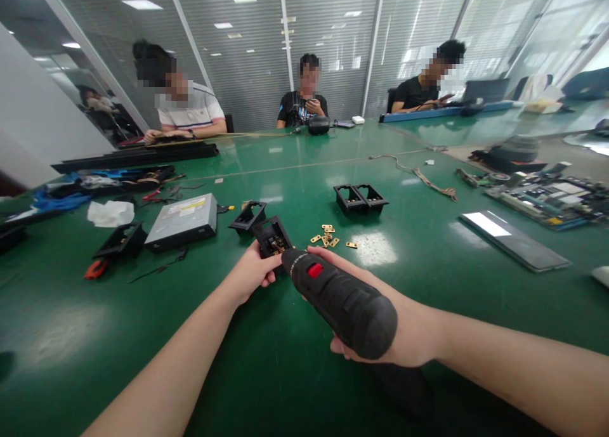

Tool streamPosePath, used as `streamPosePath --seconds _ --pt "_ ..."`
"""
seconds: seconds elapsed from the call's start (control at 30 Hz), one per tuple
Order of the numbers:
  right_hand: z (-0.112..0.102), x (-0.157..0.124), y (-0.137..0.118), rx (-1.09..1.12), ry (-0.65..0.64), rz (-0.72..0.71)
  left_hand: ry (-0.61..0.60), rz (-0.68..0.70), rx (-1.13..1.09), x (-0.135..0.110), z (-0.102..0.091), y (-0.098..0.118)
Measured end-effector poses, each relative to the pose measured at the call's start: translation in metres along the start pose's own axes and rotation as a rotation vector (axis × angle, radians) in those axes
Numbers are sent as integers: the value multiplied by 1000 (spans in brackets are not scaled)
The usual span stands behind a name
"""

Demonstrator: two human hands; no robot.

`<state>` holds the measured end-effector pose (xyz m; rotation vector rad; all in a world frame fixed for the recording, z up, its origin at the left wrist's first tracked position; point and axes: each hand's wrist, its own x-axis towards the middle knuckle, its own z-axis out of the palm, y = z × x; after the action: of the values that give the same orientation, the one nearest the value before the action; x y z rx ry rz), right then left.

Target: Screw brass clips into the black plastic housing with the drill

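My right hand (380, 323) is wrapped round a black electric screwdriver (342, 300) with a red button, its tip aimed at a small black plastic housing (272, 235). My left hand (252, 273) grips that housing from its near side and holds it on the green table (285, 373). Brass parts show inside the housing. Several small brass plates (328, 238) lie loose just right of it.
Other black housings lie around: one (248, 216) behind, a pair (360, 198) to the right, another (121, 239) at left. A grey optical drive (183, 221), white tissue (110, 213), circuit boards (547, 196) and a flat dark panel (514, 240) share the table. Three people sit at the far side.
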<state>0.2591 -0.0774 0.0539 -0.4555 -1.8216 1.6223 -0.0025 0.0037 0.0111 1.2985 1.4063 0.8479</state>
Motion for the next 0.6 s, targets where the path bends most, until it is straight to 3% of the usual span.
streamPosePath --seconds 0.27,0.43,0.6 --pt "1 2 -5 -13 -11 27 9 -15 -1 -2 2 2" --pt "0 1 -2 -26 -5 -47 3 -15 -6 -2 2 2" --pt "-1 2 -5 -56 -7 8 -7 4 -5 -2 1 0"
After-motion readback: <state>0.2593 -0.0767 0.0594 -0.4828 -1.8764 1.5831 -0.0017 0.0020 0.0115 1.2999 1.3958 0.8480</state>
